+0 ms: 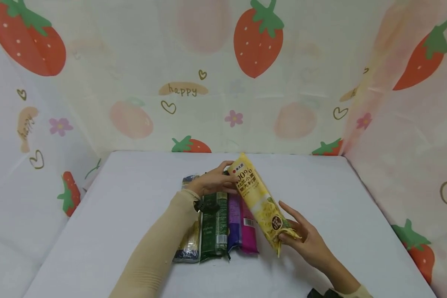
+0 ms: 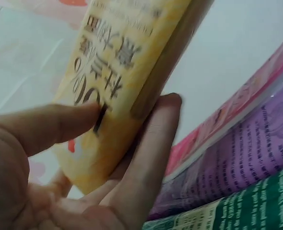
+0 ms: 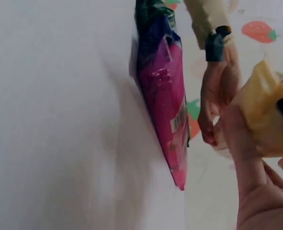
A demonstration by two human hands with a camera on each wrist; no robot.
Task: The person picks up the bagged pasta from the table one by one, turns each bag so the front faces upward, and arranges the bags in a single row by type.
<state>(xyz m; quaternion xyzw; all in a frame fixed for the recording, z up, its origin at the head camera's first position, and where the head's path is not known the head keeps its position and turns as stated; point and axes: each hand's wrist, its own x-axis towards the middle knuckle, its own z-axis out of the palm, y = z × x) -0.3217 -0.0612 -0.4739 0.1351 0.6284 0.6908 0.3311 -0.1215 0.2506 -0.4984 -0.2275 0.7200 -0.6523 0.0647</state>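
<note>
A yellow pasta packet (image 1: 258,203) is held up at a slant between both hands, its printed front facing up. My left hand (image 1: 217,180) grips its upper end; in the left wrist view the thumb lies across the print on the yellow pasta packet (image 2: 127,52), with fingers behind it. At the lower, crimped end, my right hand (image 1: 308,242) holds the packet between thumb and fingers. Under and beside the left hand lie a pink packet (image 1: 249,236), a purple packet (image 1: 234,227), a dark green packet (image 1: 209,236) and a clear packet of noodles (image 1: 191,244), side by side.
The packets lie on a white-covered table (image 1: 134,198). Strawberry-printed cloth (image 1: 216,54) rises behind the table and along both sides. The left sleeve (image 1: 152,244) crosses the front left, partly covering the noodle packet.
</note>
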